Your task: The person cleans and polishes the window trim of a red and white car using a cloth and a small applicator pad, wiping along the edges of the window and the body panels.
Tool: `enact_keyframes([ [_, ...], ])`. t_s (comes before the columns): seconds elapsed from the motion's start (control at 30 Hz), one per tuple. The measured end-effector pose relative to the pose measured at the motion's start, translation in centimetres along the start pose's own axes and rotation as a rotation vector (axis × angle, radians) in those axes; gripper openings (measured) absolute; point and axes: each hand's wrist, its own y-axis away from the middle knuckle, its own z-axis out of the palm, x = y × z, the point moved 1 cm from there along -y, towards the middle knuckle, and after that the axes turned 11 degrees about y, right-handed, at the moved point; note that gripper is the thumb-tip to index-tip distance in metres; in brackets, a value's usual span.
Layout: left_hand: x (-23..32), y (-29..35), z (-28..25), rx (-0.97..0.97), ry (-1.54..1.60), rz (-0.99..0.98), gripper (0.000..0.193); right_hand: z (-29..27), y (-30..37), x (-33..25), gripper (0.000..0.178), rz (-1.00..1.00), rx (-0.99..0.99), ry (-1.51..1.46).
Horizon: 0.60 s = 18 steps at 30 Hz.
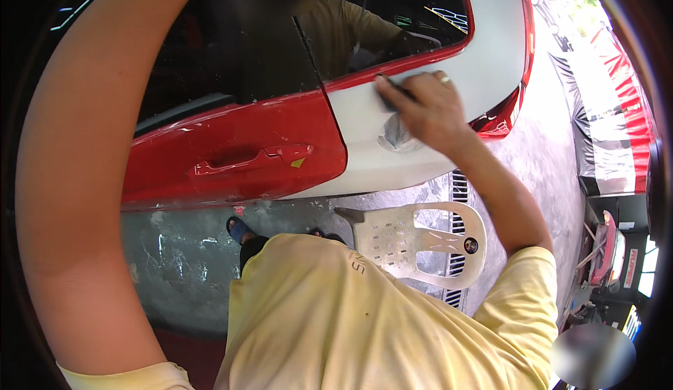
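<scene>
Block (402, 90), dark and gripped in the right hand (429, 106), sits against the pale rear panel (361, 127) just under the window (392, 32), left hand out of view, and work looks midway: matte surface spread wide, a grey patch (397, 136) breaking it, how much remains unclear.

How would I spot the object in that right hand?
Find the red-and-white car, then its white rear panel below the window. There, the right hand grips a small dark object, far darker than the pale grey patch just below.
</scene>
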Motion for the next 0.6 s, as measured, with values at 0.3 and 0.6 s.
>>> enact_keyframes([
  [0.3, 0.1, 0.1, -0.1, 0.017, -0.016, 0.012, 0.068, -0.1, 1.1, 1.2, 0.056, 0.185, 0.045, 0.024],
  [0.6, 0.0, 0.1, -0.2, 0.002, -0.021, 0.026, 0.07, 2.3, 0.7, -3.8, 0.067, 0.355, 0.181, 0.037],
])
